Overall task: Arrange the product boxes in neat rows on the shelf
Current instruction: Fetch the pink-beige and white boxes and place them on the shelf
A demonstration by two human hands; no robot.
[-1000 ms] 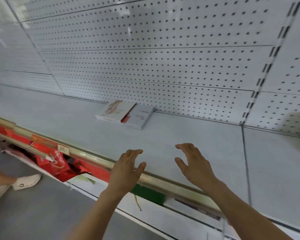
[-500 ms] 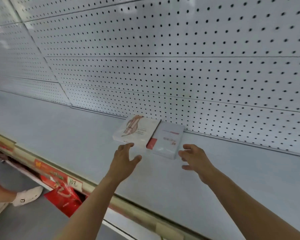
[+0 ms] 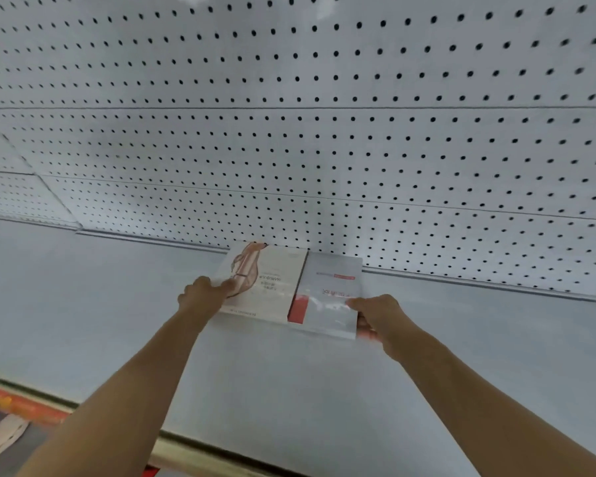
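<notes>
The left hand [image 3: 205, 296] grips the left edge of the cream box [image 3: 272, 287], thumb lying on its top face. The right hand [image 3: 375, 316] pinches the near right corner of the grey box [image 3: 329, 297], thumb on top, fingers beneath. The two boxes lie flat and touching side by side at the back edge of the shelf [image 3: 100, 304], against the pegboard wall [image 3: 324, 132]. A white shoe [image 3: 0, 438] shows below the shelf's front left edge

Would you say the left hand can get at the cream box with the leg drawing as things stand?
Probably yes: the left hand already rests its fingers on the cream box at its left edge, nothing lies between them, and the right hand holds only the grey box beside it.
</notes>
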